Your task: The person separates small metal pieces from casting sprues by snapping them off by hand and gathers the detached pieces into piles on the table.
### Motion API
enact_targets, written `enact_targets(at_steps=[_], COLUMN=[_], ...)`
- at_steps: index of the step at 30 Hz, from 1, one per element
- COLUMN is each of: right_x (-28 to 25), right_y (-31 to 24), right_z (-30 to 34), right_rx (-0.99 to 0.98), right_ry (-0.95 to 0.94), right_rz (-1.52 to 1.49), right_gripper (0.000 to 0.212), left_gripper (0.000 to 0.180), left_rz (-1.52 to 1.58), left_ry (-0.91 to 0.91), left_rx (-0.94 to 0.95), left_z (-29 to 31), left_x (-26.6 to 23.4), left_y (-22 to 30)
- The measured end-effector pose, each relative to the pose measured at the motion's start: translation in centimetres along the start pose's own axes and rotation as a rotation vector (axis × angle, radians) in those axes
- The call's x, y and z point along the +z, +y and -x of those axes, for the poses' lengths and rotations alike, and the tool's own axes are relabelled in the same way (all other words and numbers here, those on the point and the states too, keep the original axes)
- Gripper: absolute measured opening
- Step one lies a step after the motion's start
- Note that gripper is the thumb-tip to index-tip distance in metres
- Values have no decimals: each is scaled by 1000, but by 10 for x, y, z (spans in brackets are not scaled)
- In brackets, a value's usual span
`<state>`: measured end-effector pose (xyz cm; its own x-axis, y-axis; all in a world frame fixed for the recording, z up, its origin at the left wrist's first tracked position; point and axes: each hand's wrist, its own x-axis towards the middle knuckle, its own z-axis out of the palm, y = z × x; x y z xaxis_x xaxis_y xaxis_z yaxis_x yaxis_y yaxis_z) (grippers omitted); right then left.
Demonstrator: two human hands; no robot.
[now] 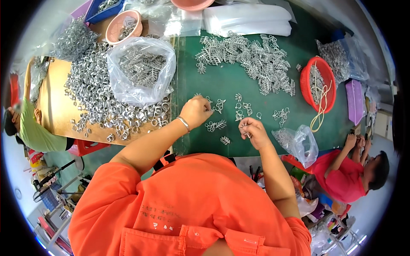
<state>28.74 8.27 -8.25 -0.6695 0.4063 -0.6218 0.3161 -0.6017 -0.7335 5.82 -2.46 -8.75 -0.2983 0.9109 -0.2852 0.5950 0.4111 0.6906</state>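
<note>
My left hand [197, 112], with a bracelet at the wrist, is closed above the green mat. Its fingertips are beside a small branched metal piece [219, 106]; whatever they pinch is hidden. My right hand [255, 133] is closed on a small silvery metal piece [245, 131], partly covered by the fingers. Between and around the hands lie a leaf-shaped metal piece [216, 125], a smaller one [225, 140], and several little ring-ended pieces [239, 114]. Farther off on the mat spreads a big heap of branched metal pieces [256, 59].
Metal rings [92, 89] are piled left beside a plastic bag [168, 64] of leaf-shaped pieces. A red basket [304, 81] with cord and a small clear bag [306, 147] are at right. One person [38, 128] is at far left, another [346, 175] at right.
</note>
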Motion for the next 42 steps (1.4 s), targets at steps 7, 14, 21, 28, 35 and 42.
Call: enact_targets(at_steps=[7,14,21,28,35,42], right_x=[31,11,33,59,104,51], right_y=[27,-1,5,-35,-54,-19], right_z=[8,-5,-27,-27,-28,-50], right_rx=[-508,80,-464,-310,-919,-625], right_ry=[53,-219,33,128,54,299], right_rz=[1112,95,878,-85,615,763], right_gripper=[21,31,16,17,19,18], left_gripper=[13,21,22,23,28,9], left_rz=[1363,160,365,1447,2023,1311], left_ry=[35,139,102,-350,-315,663], left_rx=[-469,42,-64,-620,-640,-40], left_z=[-12,-20,-19,22,26,8], left_x=[-35,-22,-25,-22,-34,-159], left_y=[-9,-26,-21,-6,0,-17])
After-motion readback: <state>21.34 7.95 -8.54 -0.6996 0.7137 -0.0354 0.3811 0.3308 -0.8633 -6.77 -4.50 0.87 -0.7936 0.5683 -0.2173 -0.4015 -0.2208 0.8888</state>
